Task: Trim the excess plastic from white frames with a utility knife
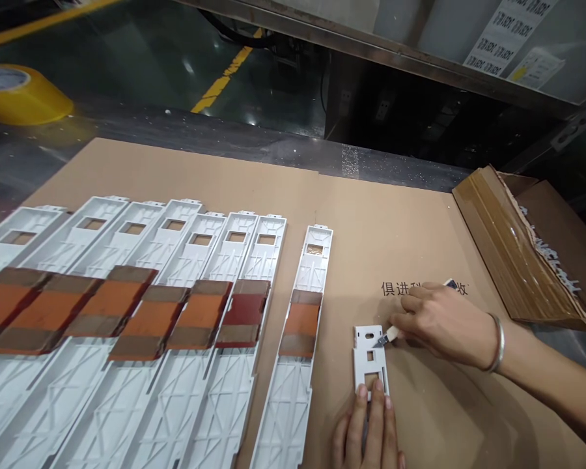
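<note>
Closest to me, a row of long white panels point(131, 391) fills the near left, ribbed side up, their near ends running out of view. Orange pads point(149, 322) with brown ends lie across them, with one dark red pad point(243, 319) at the row's right side. A lone white panel point(286, 397) lies a little apart to the right, an orange pad across it too.

Right of that, the small white piece point(361, 365) lies on the brown cardboard sheet point(361, 215). My left hand point(368, 433) rests on its near end, fingers close together and pressed down; I can't tell whether my thumb closes on it. My right hand point(430, 322) pinches a utility knife point(390, 334), the blade at the piece's right edge, beside its small square hole; whether it's biting, I can't tell. Farther right stands a cardboard box point(493, 241) with small white parts point(551, 254) inside.

I take the step in hand to be blade work along that edge. As I judge it, the next move calls for firm pressure from my left, light control from my right, and fingertips clear of the blade's line.
</note>
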The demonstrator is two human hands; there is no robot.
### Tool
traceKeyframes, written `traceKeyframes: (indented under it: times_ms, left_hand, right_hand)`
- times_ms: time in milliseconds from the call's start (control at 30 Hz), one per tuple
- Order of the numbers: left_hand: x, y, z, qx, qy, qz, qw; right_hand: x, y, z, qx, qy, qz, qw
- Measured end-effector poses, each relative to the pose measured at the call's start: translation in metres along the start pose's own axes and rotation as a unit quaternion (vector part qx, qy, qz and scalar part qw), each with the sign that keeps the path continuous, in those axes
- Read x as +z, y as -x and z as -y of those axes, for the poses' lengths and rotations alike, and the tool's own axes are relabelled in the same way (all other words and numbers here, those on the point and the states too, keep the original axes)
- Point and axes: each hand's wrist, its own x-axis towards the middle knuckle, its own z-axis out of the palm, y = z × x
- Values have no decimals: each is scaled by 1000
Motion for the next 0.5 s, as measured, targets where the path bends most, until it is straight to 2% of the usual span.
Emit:
traceKeyframes:
  times_ms: [167, 300, 400, 500]
  left_hand:
    - [2, 0, 1, 19, -19, -8, 1000]
    - [3, 0, 0, 22, -22, -12, 999]
    - [5, 0, -2, 3, -17, -23, 1000]
    - [7, 0, -5, -31, -3, -48, 998]
  right_hand:
    - [-16, -33, -16, -81, 27, 65, 994]
    - [-25, -61, -13, -127, 61, 86, 986]
    - [-30, -74, -2, -146, 76, 59, 985]
    - [-34, -73, 5, -185, 86, -17, 979]
